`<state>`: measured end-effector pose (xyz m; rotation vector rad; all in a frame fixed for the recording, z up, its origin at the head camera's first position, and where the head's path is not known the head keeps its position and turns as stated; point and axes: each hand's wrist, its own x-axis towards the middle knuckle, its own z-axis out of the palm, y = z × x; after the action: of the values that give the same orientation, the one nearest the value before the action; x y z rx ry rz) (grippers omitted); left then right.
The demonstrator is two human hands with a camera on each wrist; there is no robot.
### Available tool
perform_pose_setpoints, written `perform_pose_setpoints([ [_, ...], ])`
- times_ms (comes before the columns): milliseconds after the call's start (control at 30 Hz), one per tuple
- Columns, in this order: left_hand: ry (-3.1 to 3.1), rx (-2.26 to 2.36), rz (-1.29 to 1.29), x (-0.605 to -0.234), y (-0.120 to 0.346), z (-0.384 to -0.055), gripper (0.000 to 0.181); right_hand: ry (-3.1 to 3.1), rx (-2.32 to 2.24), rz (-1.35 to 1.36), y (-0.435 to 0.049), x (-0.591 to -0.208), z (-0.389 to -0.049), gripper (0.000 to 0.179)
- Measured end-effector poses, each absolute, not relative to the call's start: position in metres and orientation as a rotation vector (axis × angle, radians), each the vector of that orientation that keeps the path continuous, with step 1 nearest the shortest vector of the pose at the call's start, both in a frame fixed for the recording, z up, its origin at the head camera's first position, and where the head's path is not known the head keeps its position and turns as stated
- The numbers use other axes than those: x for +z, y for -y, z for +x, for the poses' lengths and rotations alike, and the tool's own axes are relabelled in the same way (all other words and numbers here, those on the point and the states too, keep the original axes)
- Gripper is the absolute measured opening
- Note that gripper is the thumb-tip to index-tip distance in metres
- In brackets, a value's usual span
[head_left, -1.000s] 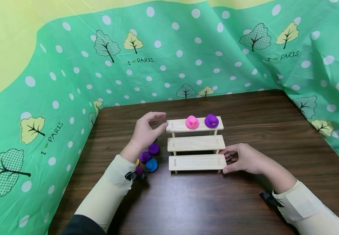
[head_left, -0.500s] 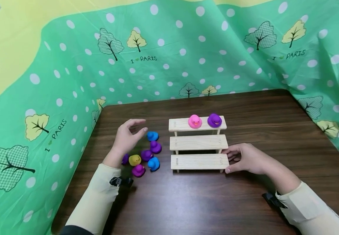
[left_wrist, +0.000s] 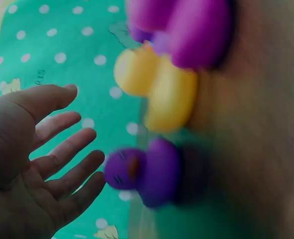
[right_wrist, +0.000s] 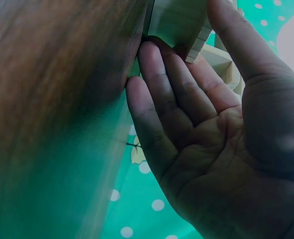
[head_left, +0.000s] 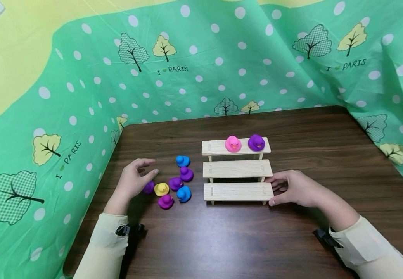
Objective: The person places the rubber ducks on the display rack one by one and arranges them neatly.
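Note:
My left hand (head_left: pixel 133 180) hovers with spread, relaxed fingers at the left of a loose group of rubber ducks. Nearest to it is a purple duck (left_wrist: pixel 151 172), close by the fingertips in the left wrist view, with a yellow duck (head_left: pixel 161 189) beside that one. At the right end of a three-tier wooden stand (head_left: pixel 237 192), my right hand (head_left: pixel 292 188) holds the lowest step, thumb at the front corner and fingers behind. On the top tier sit a pink duck (head_left: pixel 233 144) and, right of it, another purple duck (head_left: pixel 256 143).
Also in the group are two blue ducks, one at the back (head_left: pixel 183 161) and one in front (head_left: pixel 184 194), plus a magenta duck (head_left: pixel 166 201) and more purple ones. Dark wood-grain table (head_left: pixel 222 240) underneath. A green dotted cloth (head_left: pixel 173 89) surrounds its back and sides.
My left hand has moved left and toward me, from beside the top tier to the ducks' left side, uncovering the group. My right hand stays at the stand; the view has shifted slightly.

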<state>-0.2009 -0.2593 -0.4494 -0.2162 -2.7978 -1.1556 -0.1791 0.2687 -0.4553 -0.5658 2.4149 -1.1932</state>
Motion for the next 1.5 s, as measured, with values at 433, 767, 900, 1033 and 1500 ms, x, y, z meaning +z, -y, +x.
perform_pose_setpoints([
  [433,2.896,-1.151,-0.211,-0.465,0.289,-0.179,0.041,-2.391,-1.215,-0.578,-0.27,-0.456,-0.179,0.057],
  [767,2.871,-1.312,-0.294,-0.475,0.301,-0.167,0.043,-2.403,-1.201,-0.587,-0.269,-0.457,-0.179,0.058],
  [900,2.841,-1.354,-0.312,-0.48,0.301,-0.169,0.04,-2.41,-1.2,-0.585,-0.27,-0.459,-0.179,0.059],
  [1033,2.825,-1.327,-0.303,-0.483,0.301,-0.17,0.034,-2.404,-1.214,-0.592,-0.27,-0.459,-0.179,0.059],
  [1500,2.857,-1.304,-0.246,-0.484,0.3,-0.168,0.038,-2.412,-1.212,-0.577,-0.269,-0.459,-0.178,0.059],
])
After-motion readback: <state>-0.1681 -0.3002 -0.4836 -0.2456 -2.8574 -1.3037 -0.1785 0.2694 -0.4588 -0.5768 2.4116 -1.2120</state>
